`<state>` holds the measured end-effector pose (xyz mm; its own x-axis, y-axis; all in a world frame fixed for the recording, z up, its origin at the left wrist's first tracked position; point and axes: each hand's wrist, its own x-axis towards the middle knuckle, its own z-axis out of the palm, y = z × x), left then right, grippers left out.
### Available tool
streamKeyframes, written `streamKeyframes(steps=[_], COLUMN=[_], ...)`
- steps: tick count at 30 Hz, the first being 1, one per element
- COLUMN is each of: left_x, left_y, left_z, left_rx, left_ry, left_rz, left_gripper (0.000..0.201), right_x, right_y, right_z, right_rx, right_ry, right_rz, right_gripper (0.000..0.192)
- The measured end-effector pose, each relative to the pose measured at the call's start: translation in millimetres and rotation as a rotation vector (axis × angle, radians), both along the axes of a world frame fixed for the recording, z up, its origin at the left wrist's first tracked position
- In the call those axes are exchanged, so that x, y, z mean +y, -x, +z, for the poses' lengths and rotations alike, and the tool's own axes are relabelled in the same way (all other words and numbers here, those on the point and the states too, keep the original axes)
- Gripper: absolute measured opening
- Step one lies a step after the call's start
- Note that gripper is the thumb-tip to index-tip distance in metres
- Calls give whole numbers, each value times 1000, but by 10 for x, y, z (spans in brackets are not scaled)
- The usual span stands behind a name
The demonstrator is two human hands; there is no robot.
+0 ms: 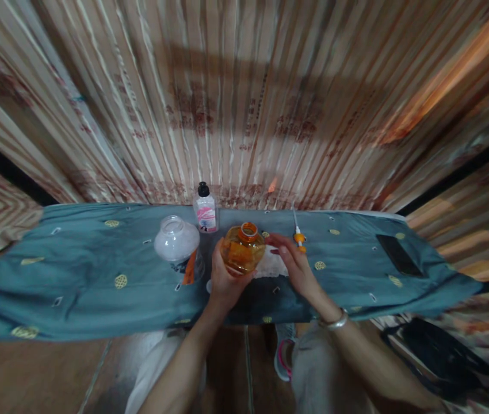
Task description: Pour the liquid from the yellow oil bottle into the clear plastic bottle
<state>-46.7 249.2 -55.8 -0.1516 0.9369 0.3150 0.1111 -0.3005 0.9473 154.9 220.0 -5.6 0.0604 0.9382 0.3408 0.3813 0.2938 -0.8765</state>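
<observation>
An amber, see-through bottle (243,250) with a round uncapped neck is raised over the table, tilted slightly. My left hand (226,280) wraps round its lower left side and base. To its right, my right hand (293,260) has its fingers apart, fingertips close to the bottle's side; whether they touch it I cannot tell. A crumpled white tissue or cloth (271,264) lies beneath, between the hands. An orange-and-white pump top (299,237) with a thin tube rests on the cloth beyond my right hand.
On the left stand a clear wide-bodied bottle (176,244) with an open neck and a clear bottle with a black cap (205,210). A dark phone-like slab (400,255) lies at the right on the teal tablecloth (84,259). Behind the table hangs a striped curtain (236,115).
</observation>
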Motion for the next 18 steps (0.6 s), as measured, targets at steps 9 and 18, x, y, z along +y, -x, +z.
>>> streamKeyframes(steps=[9, 18], left_x=[42, -23], left_y=[68, 4], left_z=[8, -72], left_rx=[13, 110], left_ry=[-65, -94], left_rz=[-76, -89], left_gripper=[125, 133], right_x=[-47, -72], right_y=[660, 736], right_z=[37, -83], right_rx=[321, 216], right_ry=[55, 97], right_rz=[118, -57], right_gripper=[116, 73])
